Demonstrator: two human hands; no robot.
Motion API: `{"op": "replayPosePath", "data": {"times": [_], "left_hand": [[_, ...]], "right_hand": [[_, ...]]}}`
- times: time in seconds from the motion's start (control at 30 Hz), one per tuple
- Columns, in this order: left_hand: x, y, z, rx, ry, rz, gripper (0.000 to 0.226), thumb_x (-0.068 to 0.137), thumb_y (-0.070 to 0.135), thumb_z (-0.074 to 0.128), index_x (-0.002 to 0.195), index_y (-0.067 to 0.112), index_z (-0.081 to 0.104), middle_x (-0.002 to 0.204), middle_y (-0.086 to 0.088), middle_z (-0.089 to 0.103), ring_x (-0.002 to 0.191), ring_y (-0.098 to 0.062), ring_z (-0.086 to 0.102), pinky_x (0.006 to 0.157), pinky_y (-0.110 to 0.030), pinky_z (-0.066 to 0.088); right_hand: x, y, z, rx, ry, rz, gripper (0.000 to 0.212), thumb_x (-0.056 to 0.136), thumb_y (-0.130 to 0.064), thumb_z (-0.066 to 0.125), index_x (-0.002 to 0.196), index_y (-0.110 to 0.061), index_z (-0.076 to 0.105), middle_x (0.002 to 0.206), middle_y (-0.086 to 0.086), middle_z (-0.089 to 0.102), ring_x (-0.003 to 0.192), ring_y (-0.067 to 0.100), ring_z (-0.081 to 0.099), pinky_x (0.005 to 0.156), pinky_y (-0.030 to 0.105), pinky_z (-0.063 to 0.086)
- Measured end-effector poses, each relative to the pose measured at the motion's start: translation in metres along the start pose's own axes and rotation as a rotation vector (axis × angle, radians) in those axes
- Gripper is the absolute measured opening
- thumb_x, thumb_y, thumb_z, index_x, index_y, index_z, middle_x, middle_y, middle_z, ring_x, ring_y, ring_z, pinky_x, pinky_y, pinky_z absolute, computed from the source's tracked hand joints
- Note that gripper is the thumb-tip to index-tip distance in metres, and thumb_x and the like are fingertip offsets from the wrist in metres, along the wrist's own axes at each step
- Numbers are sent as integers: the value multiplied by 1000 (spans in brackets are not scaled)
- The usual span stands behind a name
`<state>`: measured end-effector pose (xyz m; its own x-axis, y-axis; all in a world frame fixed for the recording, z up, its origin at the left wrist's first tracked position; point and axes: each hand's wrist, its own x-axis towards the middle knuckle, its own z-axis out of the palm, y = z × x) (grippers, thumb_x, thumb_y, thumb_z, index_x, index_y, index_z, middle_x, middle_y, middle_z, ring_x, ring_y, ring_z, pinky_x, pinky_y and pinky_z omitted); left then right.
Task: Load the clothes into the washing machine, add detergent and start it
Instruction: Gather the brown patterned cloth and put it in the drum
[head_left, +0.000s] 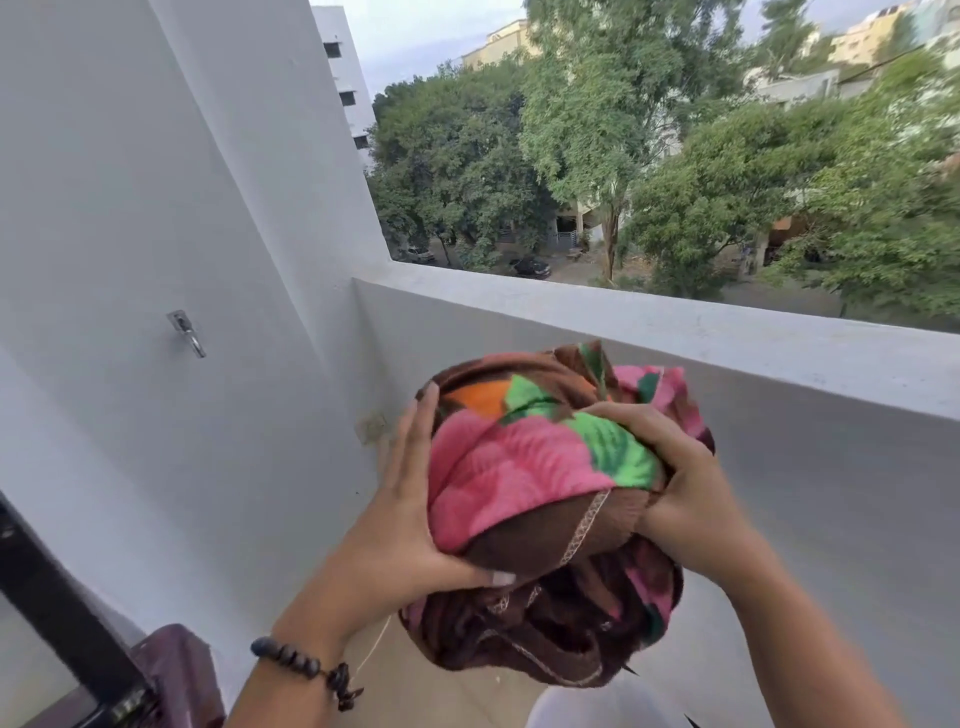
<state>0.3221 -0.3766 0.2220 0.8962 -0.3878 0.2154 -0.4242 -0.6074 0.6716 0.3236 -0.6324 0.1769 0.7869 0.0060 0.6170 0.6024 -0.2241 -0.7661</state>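
Observation:
A bundled brown blanket with pink, green and orange flowers is held up in front of me at chest height. My left hand holds its left side, fingers spread up along the cloth and thumb underneath. My right hand grips the right side, fingers curled into the folds. Loose brown folds hang down below the hands. A maroon and black corner at the bottom left may be the washing machine, mostly cut off by the frame.
I stand on a balcony. A white wall with a metal hook is on the left. A low white parapet runs across ahead, with trees, parked cars and buildings beyond. Tan floor tiles lie below.

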Motion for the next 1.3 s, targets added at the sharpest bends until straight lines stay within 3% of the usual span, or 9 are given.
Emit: {"op": "replayPosePath", "data": {"times": [0.13, 0.23, 0.37, 0.47, 0.63, 0.77, 1.03, 1.17, 1.3], "left_hand": [[1, -4, 21, 9, 107, 62, 102, 45, 55, 82, 128, 73, 25, 132, 40, 38, 122, 20, 39, 95, 2, 30], [0, -4, 37, -40, 269, 69, 78, 53, 46, 76, 125, 48, 48, 120, 19, 59, 112, 1, 58, 94, -21, 49], [-1, 6, 45, -89, 436, 61, 52, 63, 32, 69, 111, 49, 55, 103, 18, 67, 92, -4, 66, 74, -18, 52], [0, 10, 42, -88, 515, 59, 44, 71, 30, 66, 112, 42, 58, 105, 15, 67, 96, -8, 66, 77, -26, 55], [1, 17, 27, -177, 718, 17, 40, 70, 21, 62, 100, 46, 56, 96, 17, 66, 89, -2, 62, 76, -12, 48], [1, 16, 21, -352, 840, -59, 45, 69, 10, 57, 94, 48, 56, 90, 13, 65, 83, -7, 59, 77, -26, 46], [-1, 10, 40, -383, 780, -146, 45, 72, 14, 65, 100, 48, 58, 96, 10, 69, 90, -10, 64, 80, -28, 46], [2, 12, 44, -361, 742, -142, 50, 77, 6, 70, 101, 49, 57, 97, 11, 69, 91, -8, 65, 80, -23, 51], [5, 10, 44, -375, 701, -155, 47, 75, 12, 71, 103, 46, 57, 101, 6, 69, 97, -17, 66, 85, -35, 52]], "right_hand": [[0, 2, -2, -19, -28, -34, 56, 68, -10, 84, 118, -28, 66, 119, -9, 66, 116, 12, 61, 101, 35, 47], [-1, 0, -7, 2, -54, 4, 64, 67, -2, 85, 121, -28, 64, 123, -8, 65, 121, 13, 59, 105, 39, 45], [2, -10, -14, 75, -160, 118, 76, 69, -1, 83, 131, -35, 54, 127, -17, 62, 119, 5, 59, 104, 33, 47], [2, -8, -22, 152, -282, 203, 88, 68, -18, 87, 138, -45, 42, 131, -23, 58, 120, 2, 58, 101, 27, 48], [0, 8, -33, 308, -419, 325, 105, 62, -29, 89, 148, -42, 30, 142, -20, 51, 130, 6, 51, 105, 29, 45], [-6, 20, -27, 413, -430, 415, 110, 50, -43, 94, 143, -31, 37, 138, -14, 57, 127, 9, 55, 97, 23, 49], [-13, 27, -4, 560, -151, 521, 84, 41, -21, 88, 119, -22, 57, 107, -9, 74, 97, 12, 71, 73, 19, 56], [-12, 29, -6, 563, -110, 528, 82, 43, -20, 88, 120, -23, 57, 110, -6, 74, 100, 14, 71, 76, 22, 56], [-13, 35, -8, 546, -73, 543, 84, 44, -20, 88, 121, -21, 57, 112, -2, 73, 103, 18, 70, 79, 26, 57]]}}
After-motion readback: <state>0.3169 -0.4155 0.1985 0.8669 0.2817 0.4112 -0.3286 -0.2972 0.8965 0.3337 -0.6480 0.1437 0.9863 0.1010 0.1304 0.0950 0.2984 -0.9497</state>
